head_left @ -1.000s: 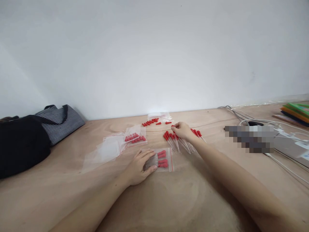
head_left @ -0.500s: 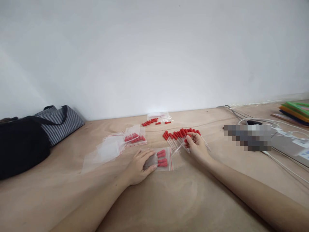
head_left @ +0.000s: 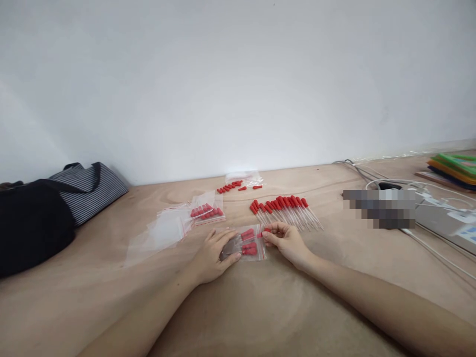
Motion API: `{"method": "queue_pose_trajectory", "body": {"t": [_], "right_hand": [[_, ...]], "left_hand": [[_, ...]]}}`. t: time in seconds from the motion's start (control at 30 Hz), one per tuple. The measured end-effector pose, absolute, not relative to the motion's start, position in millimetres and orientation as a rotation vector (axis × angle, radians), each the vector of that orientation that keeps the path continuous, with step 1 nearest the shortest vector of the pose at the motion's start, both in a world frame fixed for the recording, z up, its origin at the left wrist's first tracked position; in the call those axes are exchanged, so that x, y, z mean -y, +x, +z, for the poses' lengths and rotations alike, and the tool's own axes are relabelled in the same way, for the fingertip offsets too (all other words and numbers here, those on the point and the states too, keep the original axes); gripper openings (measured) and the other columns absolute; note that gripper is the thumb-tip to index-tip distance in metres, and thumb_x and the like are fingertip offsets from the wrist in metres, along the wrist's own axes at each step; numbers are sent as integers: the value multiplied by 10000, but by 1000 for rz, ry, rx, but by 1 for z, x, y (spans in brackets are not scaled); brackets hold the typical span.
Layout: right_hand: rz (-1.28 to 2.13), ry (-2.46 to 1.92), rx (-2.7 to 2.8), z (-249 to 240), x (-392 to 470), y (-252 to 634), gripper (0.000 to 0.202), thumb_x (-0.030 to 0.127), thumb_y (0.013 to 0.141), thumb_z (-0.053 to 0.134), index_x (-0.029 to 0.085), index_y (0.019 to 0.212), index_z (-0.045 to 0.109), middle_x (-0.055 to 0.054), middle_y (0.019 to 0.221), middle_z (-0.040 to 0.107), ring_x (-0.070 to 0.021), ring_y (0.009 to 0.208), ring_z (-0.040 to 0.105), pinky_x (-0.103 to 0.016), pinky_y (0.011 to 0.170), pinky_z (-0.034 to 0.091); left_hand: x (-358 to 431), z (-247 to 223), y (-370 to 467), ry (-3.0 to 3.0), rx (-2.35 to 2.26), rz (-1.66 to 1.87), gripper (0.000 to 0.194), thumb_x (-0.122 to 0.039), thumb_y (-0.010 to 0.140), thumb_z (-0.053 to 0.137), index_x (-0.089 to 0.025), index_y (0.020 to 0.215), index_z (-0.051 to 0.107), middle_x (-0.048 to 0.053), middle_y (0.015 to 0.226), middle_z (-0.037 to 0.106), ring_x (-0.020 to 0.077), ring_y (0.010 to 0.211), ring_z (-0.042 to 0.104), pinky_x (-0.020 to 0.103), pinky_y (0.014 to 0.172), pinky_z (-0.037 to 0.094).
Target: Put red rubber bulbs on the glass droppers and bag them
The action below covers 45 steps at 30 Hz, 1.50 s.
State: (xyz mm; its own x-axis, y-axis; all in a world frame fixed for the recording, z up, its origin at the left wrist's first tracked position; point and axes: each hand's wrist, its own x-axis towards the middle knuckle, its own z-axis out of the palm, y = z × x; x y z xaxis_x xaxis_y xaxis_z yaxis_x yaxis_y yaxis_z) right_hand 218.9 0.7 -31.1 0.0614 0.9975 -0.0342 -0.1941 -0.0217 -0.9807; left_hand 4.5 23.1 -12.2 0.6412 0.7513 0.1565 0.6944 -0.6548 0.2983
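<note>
A clear zip bag [head_left: 256,257] with a red line near its mouth lies in front of me, with several red-bulbed droppers [head_left: 249,248] inside. My left hand [head_left: 217,253] holds its left end against the table, thumb and fingers spread over the plastic. At the mouth, on the right, my right hand [head_left: 284,241] pinches a dropper by its red bulb [head_left: 267,231]. The glass stem points left into the bag, mostly hidden. Beyond that hand, loose droppers [head_left: 284,206] lie side by side in a row, bulbs away from me.
Filled bags [head_left: 206,212] and a fan of flat zip bags [head_left: 163,230] lie left. Farther back are loose red bulbs [head_left: 229,187] and another clear bag [head_left: 243,177]. A striped bag [head_left: 92,191] sits far left; cables [head_left: 359,171] and coloured folders [head_left: 451,168] are right.
My right hand has moved left and nearer from the dropper row to the bag's mouth, bringing one dropper with it. The left hand has stayed on the bag.
</note>
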Motion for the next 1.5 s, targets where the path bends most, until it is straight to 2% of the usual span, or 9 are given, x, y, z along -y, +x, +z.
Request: {"method": "queue_pose_trajectory", "body": {"t": [0.13, 0.27, 0.47, 0.73, 0.93, 1.07, 1.27, 1.5], "right_hand": [[1328, -1156, 1282, -31, -1, 221, 206, 323, 621, 654, 146, 725, 636, 21, 565, 592, -61, 465, 507, -196, 479, 444], [1345, -1234, 1363, -29, -7, 221, 181, 291, 669, 616, 144, 772, 640, 56, 442, 518, -46, 372, 457, -156, 373, 385], [1245, -1352, 1361, -29, -17, 214, 98, 221, 672, 600, 145, 730, 584, 40, 550, 564, -35, 355, 464, -121, 300, 329], [1228, -1341, 1485, -30, -18, 213, 98, 214, 655, 602, 145, 588, 582, 50, 444, 508, -45, 356, 437, -139, 335, 338], [1051, -1295, 1527, -34, -21, 210, 78, 195, 651, 601, 158, 588, 573, 36, 540, 546, -54, 456, 452, -158, 430, 362], [1076, -1245, 1628, -35, -22, 211, 109, 257, 655, 621, 157, 624, 591, 28, 552, 572, -73, 488, 480, -183, 485, 387], [710, -1434, 1805, -32, -23, 209, 78, 231, 702, 567, 182, 666, 615, 21, 621, 608, -94, 543, 507, -206, 537, 378], [743, -1205, 2001, -29, -22, 216, 186, 163, 766, 481, 189, 672, 640, 3, 763, 625, -108, 662, 549, -213, 627, 412]], "left_hand": [[-24, -12, 4, 2656, -1176, 410, 463, -392, 807, 468, -189, 1221, 421, 100, 1255, 496, 261, 1191, 400, 517, 1023, 211], [-23, -11, 5, 2661, -1165, 440, 455, -388, 799, 483, -190, 1207, 440, 98, 1238, 511, 267, 1174, 418, 518, 1015, 229], [-23, -9, 5, 2687, -1147, 490, 457, -387, 787, 498, -179, 1192, 456, 95, 1213, 526, 264, 1145, 441, 488, 1003, 275], [-21, -5, 6, 2710, -1117, 529, 417, -357, 780, 506, -194, 1162, 476, 84, 1181, 538, 245, 1099, 471, 425, 960, 354], [-20, -4, 7, 2700, -1121, 536, 430, -350, 770, 515, -186, 1166, 472, 91, 1176, 538, 245, 1083, 484, 423, 948, 369], [-20, -4, 6, 2694, -1103, 565, 411, -352, 764, 521, -209, 1149, 487, 73, 1155, 557, 246, 1074, 493, 420, 941, 373], [-21, -6, 6, 2669, -1097, 575, 445, -362, 758, 537, -212, 1171, 463, 77, 1176, 544, 238, 1082, 492, 420, 952, 368], [-24, -9, 4, 2708, -1098, 568, 451, -368, 761, 533, -222, 1183, 468, 77, 1188, 532, 245, 1098, 476, 429, 949, 374]]}}
